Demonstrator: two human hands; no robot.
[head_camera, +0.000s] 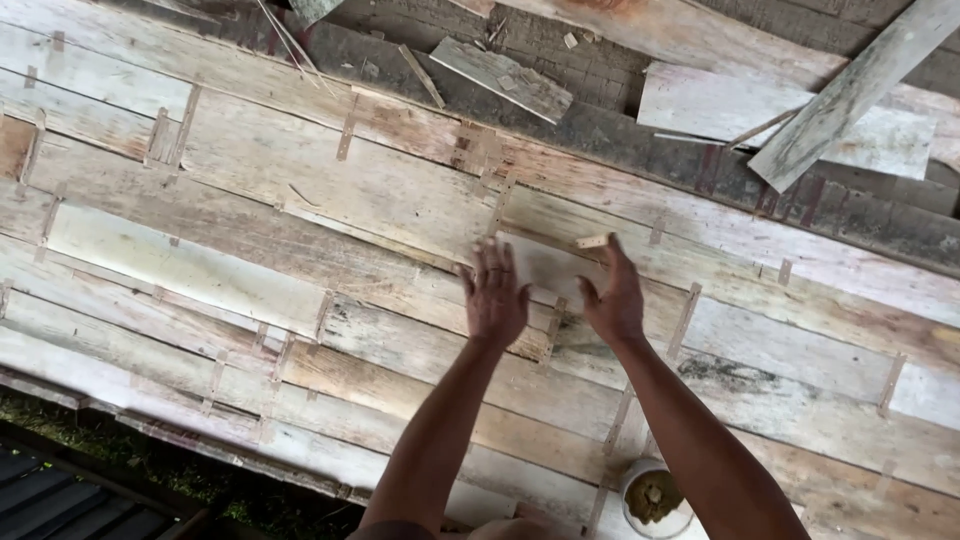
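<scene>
Both my hands rest on a large panel of weathered wooden planks (300, 210) joined side by side. My left hand (495, 295) lies flat with its fingers spread, pressing on the left end of a pale, short board piece (550, 265). My right hand (613, 295) is at the right end of that piece, with its fingers curled over it. A small light wooden block (593, 241) sits just above the fingertips of my right hand; whether the fingers touch it is unclear. Thin wooden strips (684, 320) bridge the seams between planks.
Loose boards (500, 75) and a long grey plank (850, 95) lie on the dark brick ground beyond the panel. A small round white tub (652, 498) with brownish contents stands near my right forearm. Grass and a dark corrugated sheet (60, 495) are at lower left.
</scene>
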